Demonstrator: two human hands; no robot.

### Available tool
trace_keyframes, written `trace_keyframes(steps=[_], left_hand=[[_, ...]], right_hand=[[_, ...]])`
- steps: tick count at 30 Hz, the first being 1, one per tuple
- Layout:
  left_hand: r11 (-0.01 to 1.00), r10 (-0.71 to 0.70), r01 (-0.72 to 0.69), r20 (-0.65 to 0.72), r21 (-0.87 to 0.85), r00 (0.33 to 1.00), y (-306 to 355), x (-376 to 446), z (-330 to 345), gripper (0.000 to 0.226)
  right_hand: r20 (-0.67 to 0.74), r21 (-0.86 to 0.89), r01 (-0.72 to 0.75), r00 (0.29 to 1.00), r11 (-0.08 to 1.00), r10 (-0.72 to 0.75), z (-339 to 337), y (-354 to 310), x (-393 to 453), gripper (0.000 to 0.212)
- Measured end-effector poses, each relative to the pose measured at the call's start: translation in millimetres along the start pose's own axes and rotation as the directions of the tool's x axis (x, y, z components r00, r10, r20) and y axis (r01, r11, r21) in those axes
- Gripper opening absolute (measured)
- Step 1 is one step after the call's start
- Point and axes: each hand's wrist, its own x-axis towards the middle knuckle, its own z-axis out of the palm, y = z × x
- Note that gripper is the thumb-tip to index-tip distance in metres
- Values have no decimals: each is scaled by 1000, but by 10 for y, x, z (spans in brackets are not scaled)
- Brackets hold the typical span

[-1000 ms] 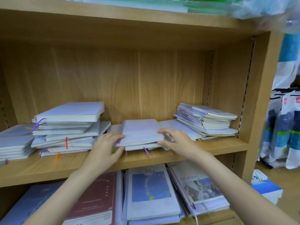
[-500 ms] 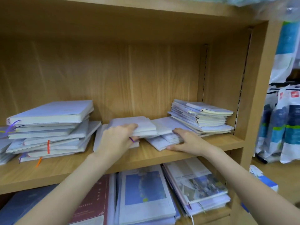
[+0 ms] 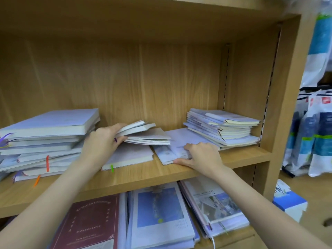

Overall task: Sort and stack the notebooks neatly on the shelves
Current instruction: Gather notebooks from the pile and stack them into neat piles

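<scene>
- The left hand (image 3: 102,141) grips a few thin notebooks (image 3: 143,133) at their left end, fingers curled round the edge, lifting that end so they fan upward while their right side stays lower.
- Under them a thicker notebook (image 3: 129,157) lies flat on the shelf (image 3: 143,175), with a green ribbon (image 3: 112,168) hanging from its front edge.
- The right hand (image 3: 201,155) rests on the flat notebooks (image 3: 172,151) just right of it, fingers curled over their top and the thumb stretched along the front edge against the shelf board; it seems to pinch the near ones, though how firmly I cannot tell.
- Those flat notebooks run back under a right stack (image 3: 222,128) of thin pale notebooks, piled unevenly near the side wall (image 3: 251,87) of the bookcase.
- At the left stands a taller left stack (image 3: 45,141) of pale notebooks, skewed, with an orange ribbon (image 3: 47,163) and purple ribbons (image 3: 4,139) poking out.
- On the lower shelf lie a dark red book (image 3: 89,221), a blue-covered book (image 3: 159,212) and a pile topped with a photo cover (image 3: 215,203).
- Right of the bookcase, on the floor, sits a blue and white box (image 3: 289,203); behind it are white and blue bags (image 3: 316,141).
</scene>
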Motion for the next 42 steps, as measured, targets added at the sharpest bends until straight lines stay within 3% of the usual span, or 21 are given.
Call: trace_keyframes(steps=[5, 6, 8, 9, 10, 11, 14, 16, 19, 22, 24, 27, 29, 31, 34, 36, 39, 42], left_hand=[[993, 79, -83, 52, 86, 996, -71, -153, 138, 44], [992, 89, -93, 54, 91, 995, -98, -183, 149, 45], [994, 69, -72, 43, 82, 997, -125, -212, 149, 46], [996, 43, -46, 38, 79, 998, -130, -203, 148, 47], [997, 15, -18, 46, 72, 999, -120, -186, 142, 48], [997, -14, 9, 64, 72, 998, -102, -173, 128, 49], [989, -52, 26, 177, 146, 983, -24, -210, 90, 50], [990, -41, 7, 234, 142, 971, 28, -278, 73, 51], [996, -37, 16, 241, 89, 970, 28, -310, 74, 51], [989, -43, 1, 282, 146, 959, 31, -287, 115, 49], [987, -33, -16, 303, 157, 952, 67, -268, 144, 49], [998, -45, 34, 271, 46, 961, 138, -317, 130, 57], [990, -89, 105, 162, -94, 983, 157, -437, 66, 67], [963, -136, 155, 98, -221, 986, 113, -602, -11, 75], [930, -159, 179, 88, -321, 983, -87, -817, -86, 80], [915, -184, 200, 79, -349, 980, -224, -893, -122, 78], [909, -213, 222, 66, -352, 975, -278, -961, -141, 69], [950, -145, 142, 11, -278, 989, -225, -959, -139, 63]], right_hand=[[42, 26, 99, 994, 995, -100, -194, 111, 84, 55], [-9, 19, 133, 991, 991, -133, -274, 154, 130, 52], [-261, -36, 167, 950, 985, -170, -387, 249, 266, 45], [-383, -4, 141, 914, 990, -132, -429, 278, 306, 41], [-420, 29, 98, 904, 995, -77, -431, 305, 341, 37], [-364, 50, 54, 931, 997, -32, -425, 295, 363, 31], [4, 3, 4, 1000, 1000, -4, -189, 256, 351, 35], [9, 56, -41, 999, 998, 40, -114, 231, 326, 32], [-181, 306, -140, 962, 942, 202, -198, 247, 421, 31], [-448, 537, -93, 810, 839, 377, -634, 195, 561, 26], [-544, 571, 55, 773, 819, 327, -884, 74, 610, 21], [-590, 385, 108, 792, 917, 155, -986, -311, 622, 18], [-454, 171, 89, 891, 981, -2, -872, -655, 586, 31], [-159, 23, 178, 972, 984, -173, -668, -950, 551, 36], [163, 176, 342, 914, 923, -370, -444, -1146, 491, 51], [167, 338, 315, 907, 887, -386, -404, -1066, 482, 61], [95, 423, 244, 946, 873, -310, -443, -766, 384, 65], [173, 510, 23, 977, 860, -129, -360, -281, 221, 70]])
